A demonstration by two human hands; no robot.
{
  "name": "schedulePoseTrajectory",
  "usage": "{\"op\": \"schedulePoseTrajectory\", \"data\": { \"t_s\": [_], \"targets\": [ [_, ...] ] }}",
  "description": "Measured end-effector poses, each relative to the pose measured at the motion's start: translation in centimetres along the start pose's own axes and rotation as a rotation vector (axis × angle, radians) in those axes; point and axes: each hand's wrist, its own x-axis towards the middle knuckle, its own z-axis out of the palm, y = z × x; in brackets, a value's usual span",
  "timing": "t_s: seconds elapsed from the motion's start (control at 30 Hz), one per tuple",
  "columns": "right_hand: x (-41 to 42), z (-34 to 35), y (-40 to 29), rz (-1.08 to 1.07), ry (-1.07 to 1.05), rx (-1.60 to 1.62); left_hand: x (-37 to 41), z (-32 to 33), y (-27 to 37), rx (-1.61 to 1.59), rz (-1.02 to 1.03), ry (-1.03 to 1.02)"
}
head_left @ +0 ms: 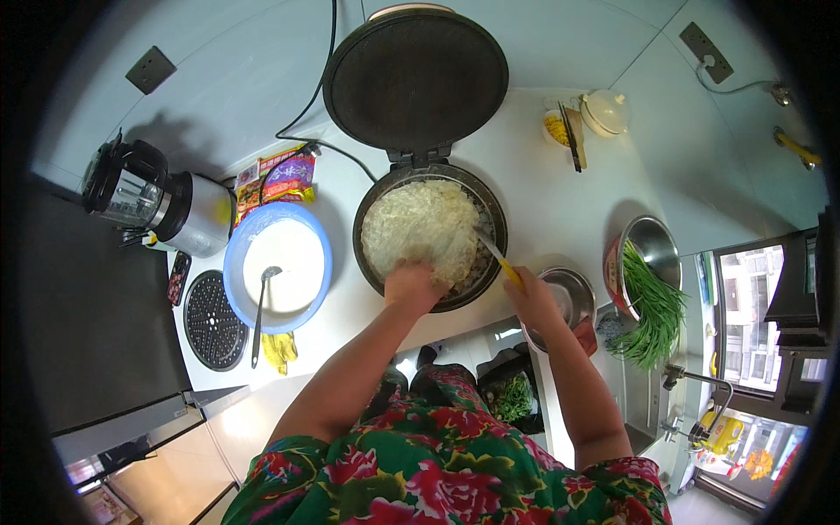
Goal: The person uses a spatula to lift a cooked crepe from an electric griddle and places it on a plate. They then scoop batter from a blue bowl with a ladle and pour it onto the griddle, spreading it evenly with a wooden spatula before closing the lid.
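Note:
A large pale pancake lies in the round dark pan of an electric griddle, off-centre to the left, with the pan's bare surface showing at its right. My left hand touches the pancake's near edge; its fingertips are partly hidden, so a grip on it cannot be told. In my right hand is the yellow handle of a metal-bladed utensil, whose tip meets the pancake's right edge. The griddle's lid stands raised behind. Left of the pan, a blue basin holds white batter with a ladle in it.
A blender, food packets and a perforated black disc stand left. At right are a metal bowl, a bowl of green chives, chopsticks and a lidded pot. A black cable runs behind the griddle.

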Motion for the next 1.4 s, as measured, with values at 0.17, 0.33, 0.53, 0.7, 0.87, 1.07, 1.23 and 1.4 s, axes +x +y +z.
{"op": "schedulePoseTrajectory", "data": {
  "t_s": [0.17, 0.33, 0.53, 0.7, 0.87, 1.07, 1.23, 1.4],
  "targets": [
    [0.1, -2.6, -3.5, -0.198, 0.032, -0.356, -0.2, 1.8, -1.5, -0.062, 0.042, 0.074],
    [-0.3, -2.3, -3.1, -0.294, -0.161, -0.691, 0.8, 5.9, -3.7, 0.064, 0.162, 0.206],
    [-0.3, 0.8, -4.3, -0.218, -0.073, -0.486, 0.9, 5.9, -1.9, 0.042, 0.108, 0.222],
    [-0.1, -0.5, -1.7, -0.209, -0.140, -0.254, 0.9, 4.8, -1.9, 0.061, 0.073, 0.227],
    [2.6, -2.3, -1.6, -0.034, -0.171, -0.092, 1.6, 5.5, -3.6, -0.018, 0.175, 0.450],
    [7.8, 5.2, -1.9, -0.342, 0.071, -0.163, 1.6, 3.0, -2.8, -0.052, 0.135, 0.408],
    [9.2, 1.9, -6.8, -0.344, 0.009, -0.144, -0.1, -1.6, -2.9, -0.154, 0.231, 0.553],
    [8.8, -4.2, -18.2, -0.556, -0.069, -0.072, -4.5, -12.4, -3.4, -0.405, 0.376, 0.750]
  ]
}}
